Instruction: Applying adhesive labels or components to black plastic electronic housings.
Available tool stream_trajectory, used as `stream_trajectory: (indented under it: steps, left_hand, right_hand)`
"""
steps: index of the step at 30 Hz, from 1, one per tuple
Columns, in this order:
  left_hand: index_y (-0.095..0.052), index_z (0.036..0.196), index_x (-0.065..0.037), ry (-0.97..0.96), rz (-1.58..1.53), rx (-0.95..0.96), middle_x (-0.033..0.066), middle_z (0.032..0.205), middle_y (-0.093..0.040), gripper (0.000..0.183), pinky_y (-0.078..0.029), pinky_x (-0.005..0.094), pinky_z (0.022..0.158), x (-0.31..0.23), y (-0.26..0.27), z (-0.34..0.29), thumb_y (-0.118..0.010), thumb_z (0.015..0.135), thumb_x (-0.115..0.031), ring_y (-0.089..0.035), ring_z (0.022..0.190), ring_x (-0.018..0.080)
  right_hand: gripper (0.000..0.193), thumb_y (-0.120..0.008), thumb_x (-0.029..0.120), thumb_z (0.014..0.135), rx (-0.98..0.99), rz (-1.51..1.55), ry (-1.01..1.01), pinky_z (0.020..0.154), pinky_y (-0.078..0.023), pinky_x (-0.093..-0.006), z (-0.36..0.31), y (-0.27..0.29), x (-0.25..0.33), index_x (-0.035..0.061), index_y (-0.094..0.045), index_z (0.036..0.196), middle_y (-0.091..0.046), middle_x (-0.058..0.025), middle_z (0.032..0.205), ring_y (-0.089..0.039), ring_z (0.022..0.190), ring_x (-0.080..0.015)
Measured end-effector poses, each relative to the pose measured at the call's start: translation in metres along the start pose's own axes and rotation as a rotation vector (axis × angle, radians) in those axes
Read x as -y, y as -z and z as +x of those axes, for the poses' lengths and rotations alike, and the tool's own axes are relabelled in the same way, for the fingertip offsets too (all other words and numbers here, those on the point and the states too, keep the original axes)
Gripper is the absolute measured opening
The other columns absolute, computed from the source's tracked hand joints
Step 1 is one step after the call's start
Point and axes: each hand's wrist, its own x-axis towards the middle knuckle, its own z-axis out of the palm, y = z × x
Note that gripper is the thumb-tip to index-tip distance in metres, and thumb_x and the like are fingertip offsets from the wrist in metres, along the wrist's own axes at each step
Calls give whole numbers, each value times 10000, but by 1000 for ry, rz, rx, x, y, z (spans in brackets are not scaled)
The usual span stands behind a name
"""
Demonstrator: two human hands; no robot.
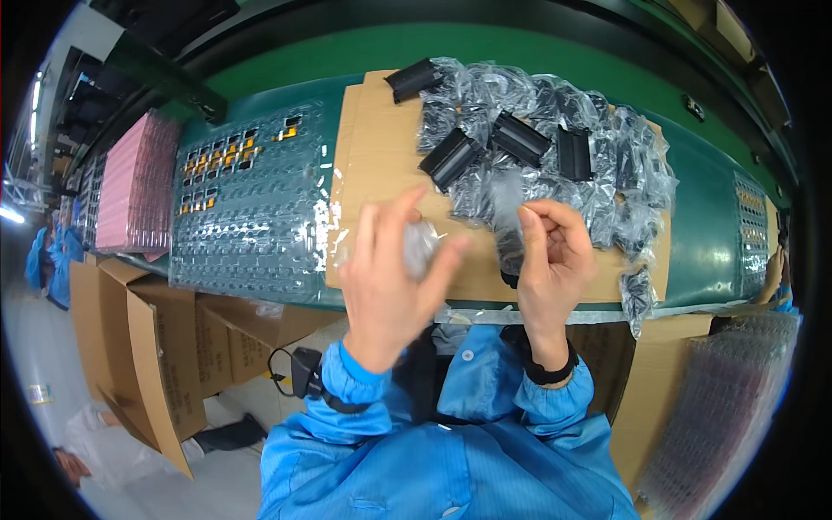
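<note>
My right hand (556, 264) is closed, thumb and fingers pinching the upper edge of a clear plastic bag (508, 204). Something dark shows in the bag's lower part, with a black end near the front edge of the cardboard. My left hand (381, 273) is apart from it, fingers spread and smeared by motion. Crumpled clear plastic (420, 247) shows between its thumb and fingers; whether they touch it I cannot tell. Beyond my hands lie unwrapped black plastic parts (451, 159), several in all, on and beside many bagged black parts (646, 165).
A cardboard sheet (368, 130) lies under the parts on a green bench surface (706, 199). At left are a clear blister tray (247, 251) with small orange-black pieces and a pink tray stack (134, 191). Cardboard boxes (165, 347) and stacked clear trays (719, 390) stand lower at the sides.
</note>
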Motion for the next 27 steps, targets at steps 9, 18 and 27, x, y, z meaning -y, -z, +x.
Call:
stream_trajectory:
  steps: [9,18,27]
  left_hand:
    - [-555,1320,-55,14,-183,143,55,1066,-721,725,-571,336,701,-20,-48,-17,-809,641,-33,-716,900,247]
    - [-712,1025,-92,-117,-14,214,43,1009,-709,411,-549,321,687,-16,-55,-17,-805,631,-22,-703,849,242]
    - [-702,1011,-39,-36,45,127,113,884,-671,287,-531,357,679,-24,-46,-20,-757,740,36,-682,786,304]
  right_hand:
    - [102,-600,-17,959,190,240,-204,618,-469,-199,9,26,9,-26,-576,1058,-659,-55,888,-602,733,-59]
    - [176,-576,116,1000,-172,654,-480,624,-494,-261,22,78,22,60,-543,1164,-615,-11,869,-604,763,-88]
    - [291,-665,96,896,-406,0,-63,501,-395,-266,-16,159,84,15,-574,1160,-545,-19,803,-529,622,-101]
